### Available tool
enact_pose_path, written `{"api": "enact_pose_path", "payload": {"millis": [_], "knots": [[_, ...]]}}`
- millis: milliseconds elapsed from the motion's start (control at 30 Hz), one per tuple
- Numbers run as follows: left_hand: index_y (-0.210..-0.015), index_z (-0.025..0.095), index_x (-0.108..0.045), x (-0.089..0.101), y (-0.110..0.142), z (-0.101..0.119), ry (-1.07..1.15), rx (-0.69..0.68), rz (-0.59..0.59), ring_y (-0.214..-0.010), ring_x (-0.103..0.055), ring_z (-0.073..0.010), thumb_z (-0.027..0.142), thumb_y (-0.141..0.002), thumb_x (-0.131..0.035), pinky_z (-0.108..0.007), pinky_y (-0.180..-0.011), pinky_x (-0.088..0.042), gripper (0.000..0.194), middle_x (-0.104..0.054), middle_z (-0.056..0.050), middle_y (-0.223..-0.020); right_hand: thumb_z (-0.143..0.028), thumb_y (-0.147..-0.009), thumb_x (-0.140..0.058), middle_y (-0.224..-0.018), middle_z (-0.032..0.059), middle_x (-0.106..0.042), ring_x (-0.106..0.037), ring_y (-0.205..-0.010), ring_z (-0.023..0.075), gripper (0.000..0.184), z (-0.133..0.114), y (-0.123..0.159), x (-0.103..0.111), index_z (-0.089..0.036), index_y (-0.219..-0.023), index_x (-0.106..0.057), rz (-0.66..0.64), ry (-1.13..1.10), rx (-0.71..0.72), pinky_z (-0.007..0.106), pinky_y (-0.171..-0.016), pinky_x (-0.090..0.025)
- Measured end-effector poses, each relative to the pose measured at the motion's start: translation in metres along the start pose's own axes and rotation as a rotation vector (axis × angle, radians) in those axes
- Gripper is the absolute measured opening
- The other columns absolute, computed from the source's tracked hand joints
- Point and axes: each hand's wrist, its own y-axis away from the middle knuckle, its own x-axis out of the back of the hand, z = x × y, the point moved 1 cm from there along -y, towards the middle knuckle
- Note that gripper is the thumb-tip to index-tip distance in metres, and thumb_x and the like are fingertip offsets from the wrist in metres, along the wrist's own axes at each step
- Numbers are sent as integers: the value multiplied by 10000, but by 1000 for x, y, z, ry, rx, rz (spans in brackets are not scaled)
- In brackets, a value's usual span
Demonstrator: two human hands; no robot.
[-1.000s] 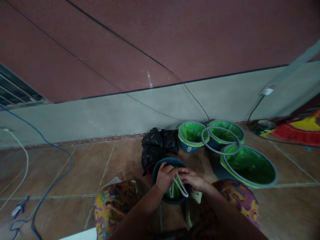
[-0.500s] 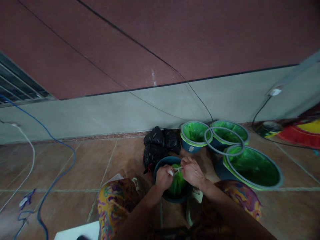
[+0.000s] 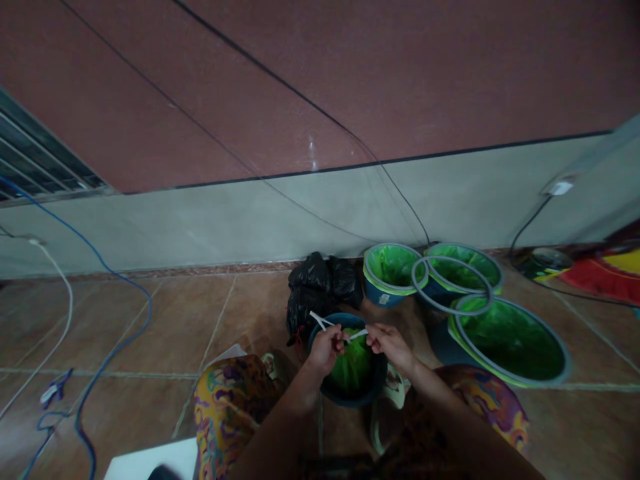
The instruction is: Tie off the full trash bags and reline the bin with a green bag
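Observation:
Between my knees stands a dark blue bin [image 3: 356,401] with a green plastic bag [image 3: 351,371] gathered inside it. White drawstrings [image 3: 359,334] come up from the top of the bag. My left hand [image 3: 327,349] is closed on one part of the drawstring, and a loose white end sticks out past it to the upper left. My right hand [image 3: 393,345] pinches the other part, a little to the right, so the string stretches between the two hands. Fingers partly hide the top of the bag.
Several black tied bags [image 3: 316,283] sit against the wall behind the bin. To the right stand bins lined with green bags [image 3: 393,263], with a loose grey ring [image 3: 453,313] lying across their rims. A blue cable [image 3: 149,313] runs over the tiled floor at left.
My hands have drawn slightly apart, and more of the white drawstring now shows, including a loose end at the upper left. The view has shifted a little.

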Motion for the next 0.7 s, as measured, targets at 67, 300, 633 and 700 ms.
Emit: {"api": "enact_pose_path", "payload": {"millis": [67,300,633,700], "knots": [[-605,155,-544,-2,1,2,-98,-24,-40,-475,-430,-50,488,-643,-773,-217,-507,-371,406,-579,23,-609,-552,-819,-554,-548,-10,-540,-467,-512,106,424,-16,5,-3,-198,-585,-542,-55,236,134,250,-516,-349],[-782,124,-715,-5,2,10,-607,-170,-329,-661,-537,-111,382,-608,-835,-240,-657,-408,334,-646,0,-711,-539,-850,-520,-655,10,-565,-506,-640,134,427,-59,7,-24,-201,-592,-554,-140,578,364,273,-623,-367],[-702,168,-592,7,-4,-2,-615,-259,-168,-505,-537,-104,480,-770,-651,-246,-537,-440,325,-593,26,-594,-648,-837,-430,-660,15,-596,-498,-527,129,498,-13,10,-16,-196,-794,-635,-180,352,82,263,-509,-345],[-703,169,-608,7,-4,-4,-559,-266,-97,-504,-561,-117,456,-739,-686,-255,-537,-460,300,-609,20,-578,-498,-829,-506,-681,17,-619,-551,-642,151,333,-12,15,-16,-206,-723,-626,-157,486,198,267,-594,-372]]}}
